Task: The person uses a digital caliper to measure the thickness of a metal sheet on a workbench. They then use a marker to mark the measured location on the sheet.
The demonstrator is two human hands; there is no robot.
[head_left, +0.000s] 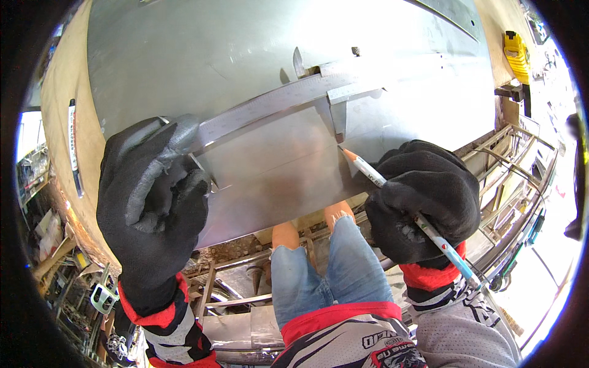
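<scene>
A metal vernier caliper (270,105) lies slantwise over a grey sheet of metal (178,61), its jaws pointing to the right half. In a black glove, my left hand (150,184) is closed around the caliper's left end at the sheet's near left. My right hand (429,199), gloved too, grips a white and light blue pencil (371,174). The pencil's tip is at the sheet's surface, just below the lower jaw of the caliper. A faint line runs across the sheet between my hands.
A black and white marker (73,138) lies on the wooden tabletop (58,92) at left. At the far right sits a yellow tape measure (516,56). Metal frames (509,156) stand beyond the right edge, and my legs are below the sheet's near edge.
</scene>
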